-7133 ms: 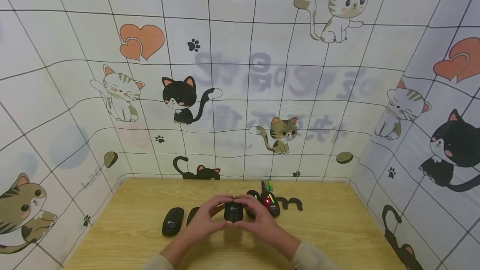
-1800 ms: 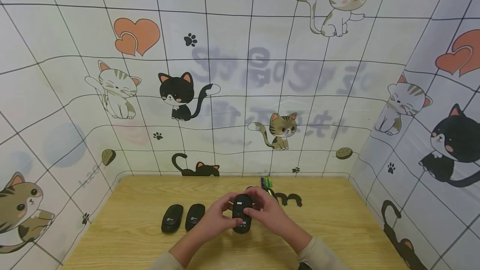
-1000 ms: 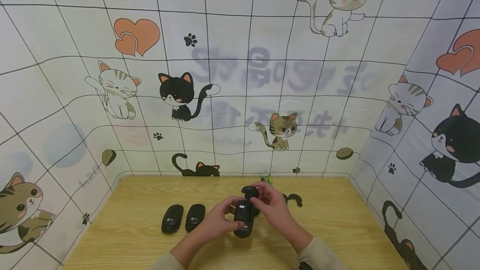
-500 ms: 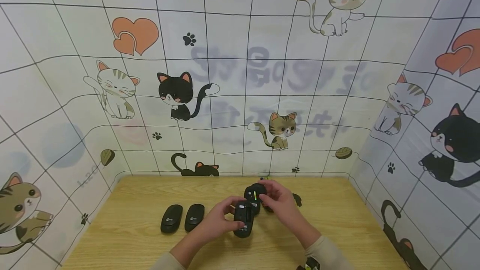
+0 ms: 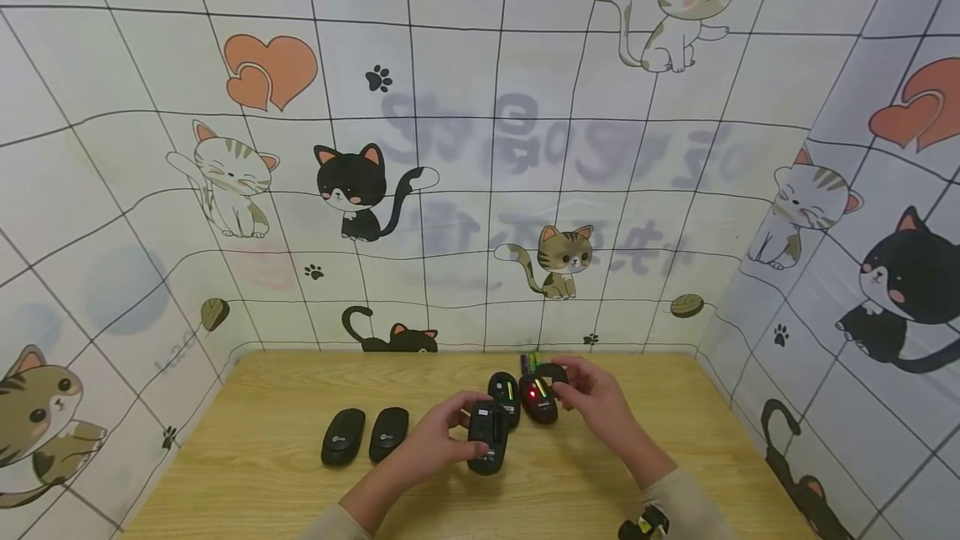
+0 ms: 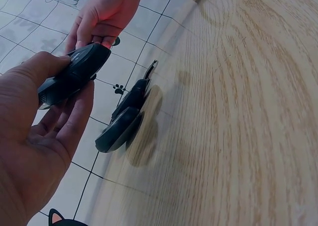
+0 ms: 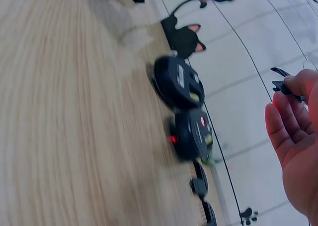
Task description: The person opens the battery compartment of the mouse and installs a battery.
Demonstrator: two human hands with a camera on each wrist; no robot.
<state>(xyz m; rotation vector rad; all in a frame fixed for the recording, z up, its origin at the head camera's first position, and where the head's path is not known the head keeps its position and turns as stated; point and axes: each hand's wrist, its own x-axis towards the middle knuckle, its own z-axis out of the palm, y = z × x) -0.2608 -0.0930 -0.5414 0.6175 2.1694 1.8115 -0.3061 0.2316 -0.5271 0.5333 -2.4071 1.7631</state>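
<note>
- Nearest me, a beige right sleeve (image 5: 686,502) showed a dark, yellow-marked piece (image 5: 647,523) by its cuff.
- The left hand (image 5: 438,433) gripped one black mouse (image 5: 492,435) between thumb and fingers, raised off the wooden table (image 5: 570,486). It was belly up, rounded at both ends, with small pale labels and a long dark slot.
- Off to the left, two black mice (image 5: 343,437) lay top up, side by side and apart, each with a small pale logo.
- Just beyond the gripped one, two upturned mice (image 5: 504,408) lay close together, each showing a yellow-green strip; the right one glowed red.
- Over by these, the right hand (image 5: 594,397) pinched one curved black cover (image 5: 553,372), thin and arched, in the air.
- Two more arched covers (image 7: 199,186) lay in a row past the red-lit mouse.
- Farther back sat some small green batteries (image 5: 530,362); I couldn't count them.
- Behind everything hung a cat-printed, gridded wall cloth (image 5: 465,161).
</note>
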